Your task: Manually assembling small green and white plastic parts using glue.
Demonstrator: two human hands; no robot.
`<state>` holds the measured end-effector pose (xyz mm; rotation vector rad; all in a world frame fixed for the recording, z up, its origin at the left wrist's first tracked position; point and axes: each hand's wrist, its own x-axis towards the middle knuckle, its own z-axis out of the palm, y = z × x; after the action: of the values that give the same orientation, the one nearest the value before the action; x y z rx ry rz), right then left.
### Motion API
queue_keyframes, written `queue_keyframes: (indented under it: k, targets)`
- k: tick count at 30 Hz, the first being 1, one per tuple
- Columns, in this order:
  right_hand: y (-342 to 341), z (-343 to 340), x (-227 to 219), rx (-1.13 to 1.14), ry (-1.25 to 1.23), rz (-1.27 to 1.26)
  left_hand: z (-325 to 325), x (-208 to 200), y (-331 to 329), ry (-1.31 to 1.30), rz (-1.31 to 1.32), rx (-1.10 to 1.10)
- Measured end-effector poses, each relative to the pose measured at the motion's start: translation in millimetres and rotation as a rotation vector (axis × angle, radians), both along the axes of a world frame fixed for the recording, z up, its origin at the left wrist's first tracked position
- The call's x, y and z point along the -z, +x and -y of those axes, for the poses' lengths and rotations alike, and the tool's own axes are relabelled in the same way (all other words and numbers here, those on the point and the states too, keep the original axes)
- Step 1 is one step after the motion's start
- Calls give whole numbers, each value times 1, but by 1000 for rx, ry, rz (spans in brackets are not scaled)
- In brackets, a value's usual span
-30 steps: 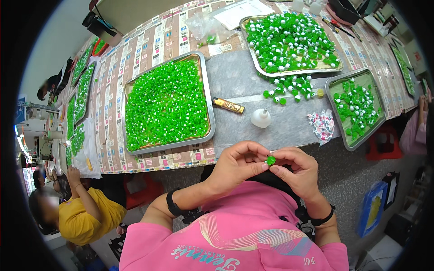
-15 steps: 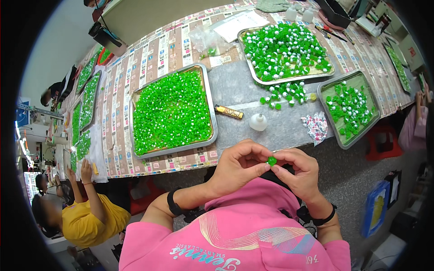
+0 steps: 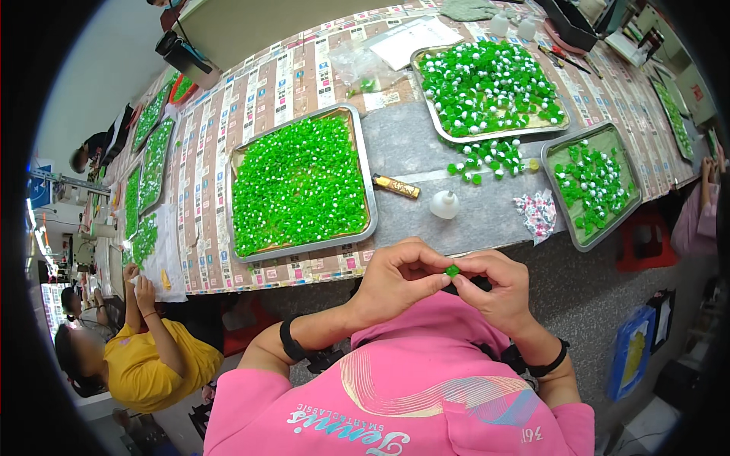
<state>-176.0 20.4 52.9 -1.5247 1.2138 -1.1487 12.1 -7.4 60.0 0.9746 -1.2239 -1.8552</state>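
Piece (image 3: 452,270), small, bright green and roundish, sits pinched between the two hands at the near side of the desk (image 3: 204,216), just off its edge and in front of a pink shirt (image 3: 395,380). The left hand (image 3: 391,285) closes thumb and forefinger on it from the left; the right hand (image 3: 498,285) does the same from the right, so the fingertips nearly meet around it, other fingers curled.

Just beyond, on a grey mat (image 3: 399,140), stands an upright white bottle (image 3: 444,204) with a narrow tip. Left of it lies a dark and gold stick-like object (image 3: 396,186), touching or almost touching a large tray (image 3: 366,175) crowded with green and white bits. To the right a floral cloth (image 3: 537,214) lies crumpled at the near edge, beside a smaller tray (image 3: 608,138) partly filled with green-and-white pieces. Farther off, loose pieces (image 3: 490,158) lie against a far tray (image 3: 424,95) heaped with more. A clear bag (image 3: 361,64) rests to its left. At far left, a co-worker in a yellow top (image 3: 163,368) sits by the desk.
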Motion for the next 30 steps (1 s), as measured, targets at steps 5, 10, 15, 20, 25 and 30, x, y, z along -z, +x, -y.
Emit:
queue_keyframes:
  k: [5, 10, 15, 20, 25, 30]
  targets:
    - [13, 2, 28, -40, 104, 37, -2, 25, 15, 75, 45, -25]
    - [21, 17, 46, -111, 133, 22, -1, 45, 23, 45, 92, -106]
    - [27, 24, 55, -133, 101, 37, 1, 50, 29, -57, 151, -140]
    - [29, 25, 60, -133, 119, 82, 1, 52, 31, -94, 176, -140]
    - [29, 27, 67, -127, 48, 68, 3, 48, 33, -27, 107, -105]
    - [26, 30, 59, -149, -87, 47, 10, 40, 38, 18, 67, -29]
